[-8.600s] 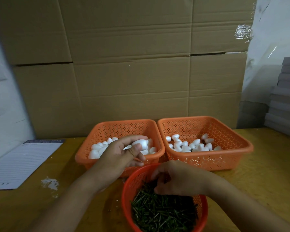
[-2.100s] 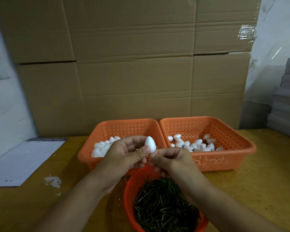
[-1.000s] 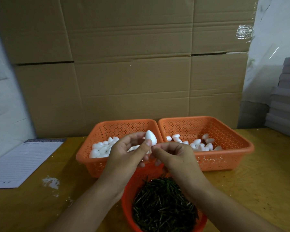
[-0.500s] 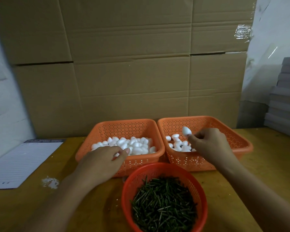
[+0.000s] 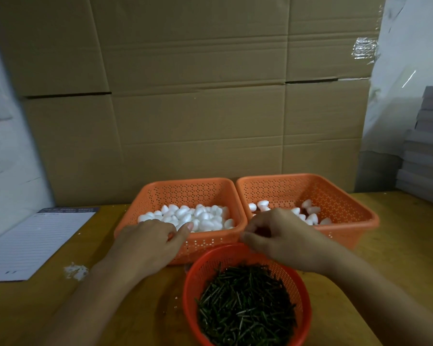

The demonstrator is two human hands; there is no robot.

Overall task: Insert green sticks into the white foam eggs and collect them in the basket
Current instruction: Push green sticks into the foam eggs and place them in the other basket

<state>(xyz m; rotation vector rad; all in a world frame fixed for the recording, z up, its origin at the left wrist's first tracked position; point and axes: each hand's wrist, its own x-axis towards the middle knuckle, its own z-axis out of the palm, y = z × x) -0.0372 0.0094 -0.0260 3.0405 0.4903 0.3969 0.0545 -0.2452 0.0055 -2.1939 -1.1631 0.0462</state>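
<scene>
Both hands at basket rims, nothing gripped.
We see left hand (image 5: pixel 148 242) loose over egg basket (image 5: pixel 158 193), right hand (image 5: pixel 283 239) loosely curled above stick basket (image 5: pixel 193 275) (notepad (image 5: pixel 33 243) header illegible).

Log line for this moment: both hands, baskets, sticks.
left hand: empty, at left basket of eggs | right hand: empty, over round stick basket rim | right basket: fewer eggs

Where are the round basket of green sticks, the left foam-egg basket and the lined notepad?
round basket of green sticks (image 5: pixel 189 290), head view, left rim.
left foam-egg basket (image 5: pixel 185 193), head view, far wall.
lined notepad (image 5: pixel 35 243), head view, page middle.
</scene>
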